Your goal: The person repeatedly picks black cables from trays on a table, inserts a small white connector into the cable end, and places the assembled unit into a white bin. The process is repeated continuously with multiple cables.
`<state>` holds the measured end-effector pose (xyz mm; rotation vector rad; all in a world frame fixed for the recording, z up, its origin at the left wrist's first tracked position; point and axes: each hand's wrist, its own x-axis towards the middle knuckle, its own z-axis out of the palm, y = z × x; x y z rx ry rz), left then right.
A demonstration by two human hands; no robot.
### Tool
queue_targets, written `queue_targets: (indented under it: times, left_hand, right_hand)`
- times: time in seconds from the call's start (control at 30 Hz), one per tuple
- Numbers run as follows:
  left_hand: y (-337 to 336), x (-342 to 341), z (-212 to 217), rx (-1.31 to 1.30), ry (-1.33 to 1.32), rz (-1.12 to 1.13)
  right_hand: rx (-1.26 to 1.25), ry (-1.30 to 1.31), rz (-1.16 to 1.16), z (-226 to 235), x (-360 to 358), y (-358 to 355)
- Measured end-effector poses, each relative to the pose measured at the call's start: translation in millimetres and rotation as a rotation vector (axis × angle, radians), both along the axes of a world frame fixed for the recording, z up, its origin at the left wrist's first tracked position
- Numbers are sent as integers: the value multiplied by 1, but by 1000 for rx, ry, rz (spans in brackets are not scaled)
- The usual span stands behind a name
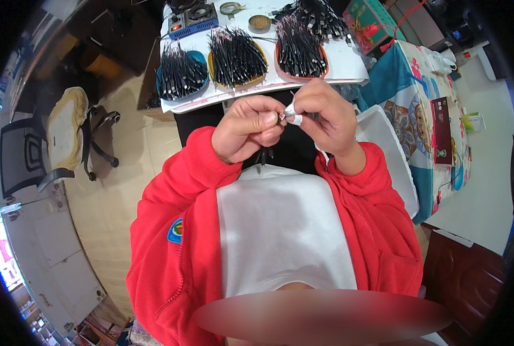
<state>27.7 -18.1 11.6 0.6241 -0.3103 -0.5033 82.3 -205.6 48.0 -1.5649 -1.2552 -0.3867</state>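
We've got our left hand (248, 128) and right hand (324, 114) both pinched shut on a small white connector piece (293, 115), fingertips nearly touching. Looks featherlight, stiff but fiddly, so we'd hold its body, not the thin black lead. Trays of black cables (236, 56) sit at 12 o'clock on the worktop (349, 66).

Three cable-filled trays (237, 81) crowd the table (349, 66) ahead.

Both hands raised, close tog.: left hand (250, 128) fist-like, pinch grip; right hand (324, 115) fingers curled, tips meeting left's.
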Motion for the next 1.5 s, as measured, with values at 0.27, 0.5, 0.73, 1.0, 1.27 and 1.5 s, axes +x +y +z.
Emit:
queue_targets:
  times: [0.27,0.5,0.73,1.0,1.27,1.5]
  left_hand:
    - [14,28,20,238,-118,220]
    - [39,58,34,513,-118,310]
    - [35,96,55,718,3,326]
    - [54,218,46,1542,-802,611]
    - [58,306,-37,1991,-1238,276]
    - [54,321,-49,2085,-1244,184]
  right_hand:
    - [256,604,245,-17,16,23]
    - [103,377,95,-19,66,31]
    - [274,447,7,-38,99,42]
    - [171,642,-24,-73,127,22]
    - [-40,610,-5,-89,132,10]
    - [-70,665,26,-90,136,8]
